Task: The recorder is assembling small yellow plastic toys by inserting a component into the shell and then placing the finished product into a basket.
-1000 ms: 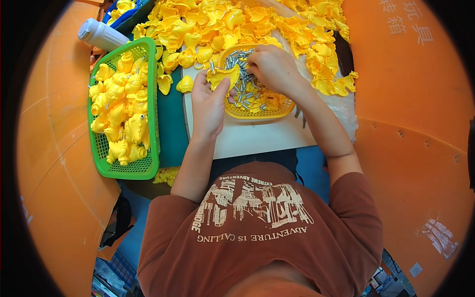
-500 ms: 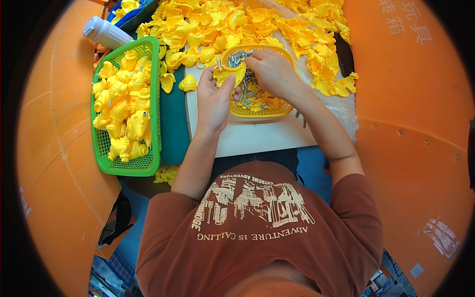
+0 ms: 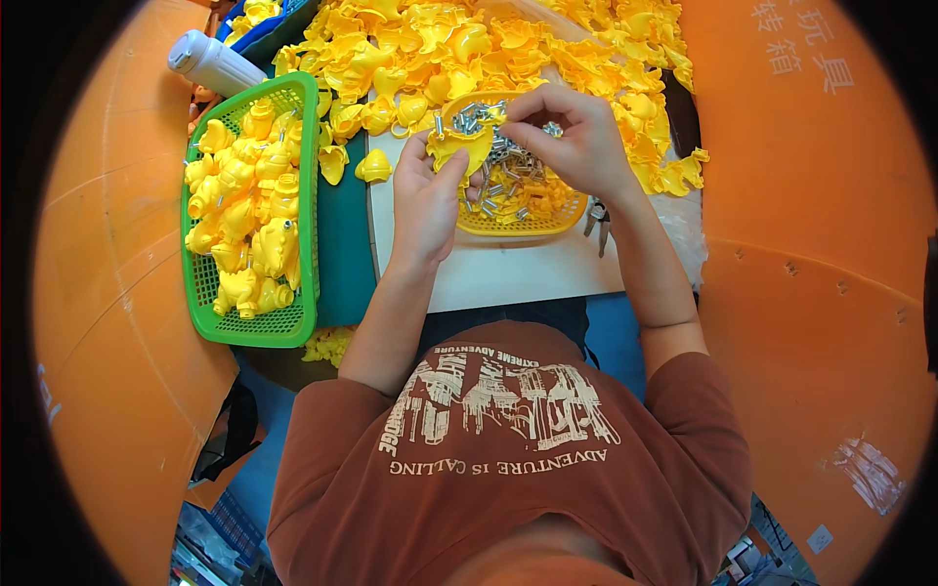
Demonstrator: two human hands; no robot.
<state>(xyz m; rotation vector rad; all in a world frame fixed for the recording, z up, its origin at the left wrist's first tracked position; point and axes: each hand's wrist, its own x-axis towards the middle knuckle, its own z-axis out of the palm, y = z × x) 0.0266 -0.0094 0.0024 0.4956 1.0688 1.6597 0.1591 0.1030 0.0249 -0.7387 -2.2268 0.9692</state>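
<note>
My left hand [image 3: 426, 200] grips a curved yellow plastic shell half [image 3: 463, 150] between thumb and fingers. A small silver metal pin [image 3: 439, 128] stands up at its left edge. Above the basket, my right hand [image 3: 578, 139] is closed in a pinch, its thumb and forefinger together; whatever lies between the tips is too small to name. Under both hands sits a yellow basket [image 3: 523, 227], holding many silver metal pins [image 3: 508, 156] and small yellow plastic pieces [image 3: 549, 198].
To the left stands a green basket [image 3: 311, 210] of assembled yellow figures [image 3: 234, 186]. A heap of yellow shells [image 3: 420, 44] covers the far table. A white bottle [image 3: 210, 63] lies behind the green basket. Beside my right forearm is a metal tool [image 3: 599, 223]. Orange panels [image 3: 811, 244] flank both sides.
My right hand has lifted out of the pins and drawn back to the right, its fingers now pinched. My left hand still holds the shell half in nearly the same place.
</note>
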